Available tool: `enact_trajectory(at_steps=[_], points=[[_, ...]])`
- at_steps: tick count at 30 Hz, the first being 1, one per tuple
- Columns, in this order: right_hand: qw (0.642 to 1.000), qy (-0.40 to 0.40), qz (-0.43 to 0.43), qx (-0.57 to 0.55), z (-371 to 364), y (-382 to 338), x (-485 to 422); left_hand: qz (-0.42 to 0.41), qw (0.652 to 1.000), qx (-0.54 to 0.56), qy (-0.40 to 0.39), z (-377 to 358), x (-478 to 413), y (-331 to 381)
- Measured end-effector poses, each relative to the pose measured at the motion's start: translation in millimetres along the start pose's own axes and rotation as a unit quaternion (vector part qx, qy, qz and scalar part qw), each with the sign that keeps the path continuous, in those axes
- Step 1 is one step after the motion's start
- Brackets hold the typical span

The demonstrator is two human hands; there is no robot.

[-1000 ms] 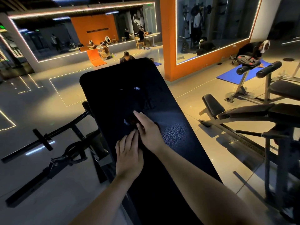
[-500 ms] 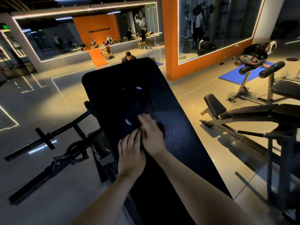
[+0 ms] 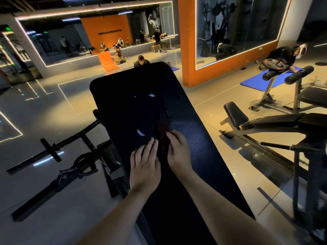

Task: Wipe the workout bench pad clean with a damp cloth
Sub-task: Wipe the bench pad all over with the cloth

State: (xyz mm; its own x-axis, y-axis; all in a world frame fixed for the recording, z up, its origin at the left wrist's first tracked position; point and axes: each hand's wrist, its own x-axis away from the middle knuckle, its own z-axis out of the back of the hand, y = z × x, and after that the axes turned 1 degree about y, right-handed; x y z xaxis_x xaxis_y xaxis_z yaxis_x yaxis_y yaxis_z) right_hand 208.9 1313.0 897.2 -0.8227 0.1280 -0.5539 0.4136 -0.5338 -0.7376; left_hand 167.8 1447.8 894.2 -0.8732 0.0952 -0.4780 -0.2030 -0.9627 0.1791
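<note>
Both bare forearms reach in from the bottom edge onto the long black bench pad (image 3: 141, 103), which runs away from the viewer up the middle of the view. The left hand (image 3: 145, 167) lies flat on the pad, released, with straight fingers pointing forward and holding nothing. Just beside it on the right sits the right hand (image 3: 179, 152), its fingers bent down onto the edge of the cloth (image 3: 163, 131); I cannot tell whether they pinch it or only press on it. The cloth is a dark reddish bunch lying on the pad between the two hands and reaching a little past the fingertips, roughly at mid-length of the pad. A few pale glints show on the pad's pebbled surface ahead of the hands. To the left, lower down, a black metal frame (image 3: 70, 172) stands on the glossy floor (image 3: 53, 103). To the right is a second bench (image 3: 276, 122) with dark padding, and behind it a stand with roller pads (image 3: 299, 75) near a blue mat (image 3: 254, 82). Farther back rise an orange pillar (image 3: 187, 50), a large mirror (image 3: 238, 23) and an orange mat (image 3: 108, 62) with several people near it.
</note>
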Motion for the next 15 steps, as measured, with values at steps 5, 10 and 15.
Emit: enact_trajectory(at_steps=[5, 10, 15], points=[[0.988, -0.102, 0.107, 0.037, -9, -9, 6, 0.05, 0.992, 0.113, -0.012, 2, 1, -5], [0.981, -0.055, 0.137, 0.127, -17, 10, -17, 0.033, 0.976, 0.216, 0.002, 13, 0, -14], [0.988, 0.073, -0.072, 0.111, -26, -10, -55, 0.109, 0.985, 0.119, 0.052, 21, -2, -42]])
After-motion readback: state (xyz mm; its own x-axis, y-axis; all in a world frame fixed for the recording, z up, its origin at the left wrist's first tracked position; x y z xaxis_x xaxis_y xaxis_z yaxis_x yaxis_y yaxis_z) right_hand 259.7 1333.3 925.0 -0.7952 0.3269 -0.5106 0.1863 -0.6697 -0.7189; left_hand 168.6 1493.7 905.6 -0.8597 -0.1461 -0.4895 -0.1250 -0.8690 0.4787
